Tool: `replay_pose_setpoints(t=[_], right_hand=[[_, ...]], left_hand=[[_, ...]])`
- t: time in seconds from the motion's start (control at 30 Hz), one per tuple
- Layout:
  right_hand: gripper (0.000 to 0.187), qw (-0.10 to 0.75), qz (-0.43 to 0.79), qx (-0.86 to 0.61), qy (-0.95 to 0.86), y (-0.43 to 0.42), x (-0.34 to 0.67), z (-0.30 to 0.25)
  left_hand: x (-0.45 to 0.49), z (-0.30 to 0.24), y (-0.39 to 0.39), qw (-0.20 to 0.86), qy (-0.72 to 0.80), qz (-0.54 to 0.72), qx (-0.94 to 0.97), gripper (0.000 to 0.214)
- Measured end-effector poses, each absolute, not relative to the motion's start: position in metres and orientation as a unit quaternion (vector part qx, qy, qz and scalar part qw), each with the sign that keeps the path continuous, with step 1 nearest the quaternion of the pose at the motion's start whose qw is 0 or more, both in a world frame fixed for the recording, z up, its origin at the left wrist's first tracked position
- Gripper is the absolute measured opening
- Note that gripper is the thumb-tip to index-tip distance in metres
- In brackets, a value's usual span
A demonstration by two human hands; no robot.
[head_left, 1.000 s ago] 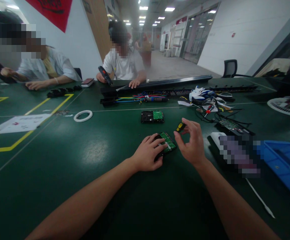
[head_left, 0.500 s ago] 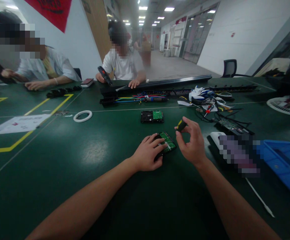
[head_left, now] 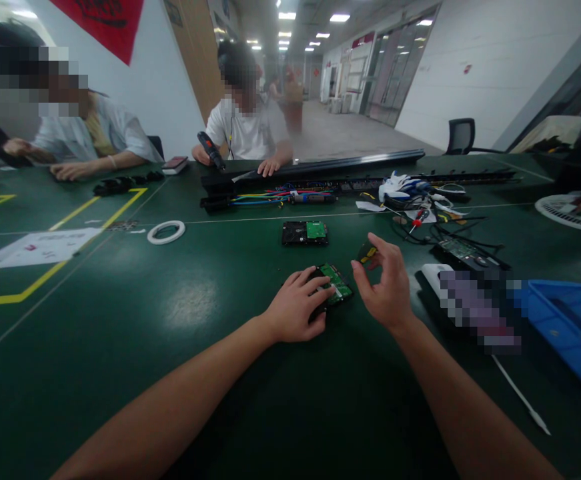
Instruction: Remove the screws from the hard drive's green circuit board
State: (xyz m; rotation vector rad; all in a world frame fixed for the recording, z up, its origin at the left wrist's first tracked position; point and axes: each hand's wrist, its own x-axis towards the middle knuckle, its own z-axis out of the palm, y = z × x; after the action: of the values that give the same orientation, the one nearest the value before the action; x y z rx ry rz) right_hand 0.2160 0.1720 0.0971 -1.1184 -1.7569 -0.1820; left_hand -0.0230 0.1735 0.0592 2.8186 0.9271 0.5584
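A hard drive (head_left: 337, 283) lies on the green table with its green circuit board facing up. Draped across its left part, my left hand (head_left: 303, 303) grips it, the thumb along the near side, hiding much of the case. Just right of the drive, my right hand (head_left: 384, 283) pinches the black-and-yellow handle of a screwdriver (head_left: 367, 253) between thumb and fingers. The shaft is too thin and dark to make out, so I cannot tell whether its tip touches the drive. A second hard drive (head_left: 305, 233) lies behind the first, its green board also showing.
A blue bin (head_left: 570, 327), a white cable (head_left: 520, 393) and a circuit board (head_left: 470, 253) lie to the right. Farther back are a red screwdriver (head_left: 419, 220), gloves (head_left: 397, 189) and a long wired black rail (head_left: 350, 183). A white ring (head_left: 166, 232) lies left. Two co-workers sit opposite.
The screwdriver's handle has turned slightly in my right fingers, showing more of its yellow marking. My left hand and the drive have stayed put.
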Motion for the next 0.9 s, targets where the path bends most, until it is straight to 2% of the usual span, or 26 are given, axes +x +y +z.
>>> replay_pose_setpoints(t=[0.17, 0.47, 0.7, 0.9], right_hand=[[0.068, 0.506, -0.091, -0.469, -0.718, 0.1721, 0.2163, 0.0969], [0.069, 0.521, -0.023, -0.471, -0.711, 0.1752, 0.2169, 0.0886], [0.068, 0.515, -0.061, -0.473, -0.712, 0.1737, 0.217, 0.0898], [0.068, 0.524, -0.005, -0.455, -0.72, 0.173, 0.2175, 0.089]], left_hand=[[-0.023, 0.06, 0.174, 0.064, 0.305, 0.186, 0.932, 0.062], [-0.0225, 0.0621, 0.174, 0.065, 0.305, 0.181, 0.933, 0.062], [-0.0227, 0.0606, 0.1743, 0.067, 0.304, 0.186, 0.932, 0.063], [-0.0236, 0.0606, 0.1743, 0.067, 0.307, 0.183, 0.931, 0.062]])
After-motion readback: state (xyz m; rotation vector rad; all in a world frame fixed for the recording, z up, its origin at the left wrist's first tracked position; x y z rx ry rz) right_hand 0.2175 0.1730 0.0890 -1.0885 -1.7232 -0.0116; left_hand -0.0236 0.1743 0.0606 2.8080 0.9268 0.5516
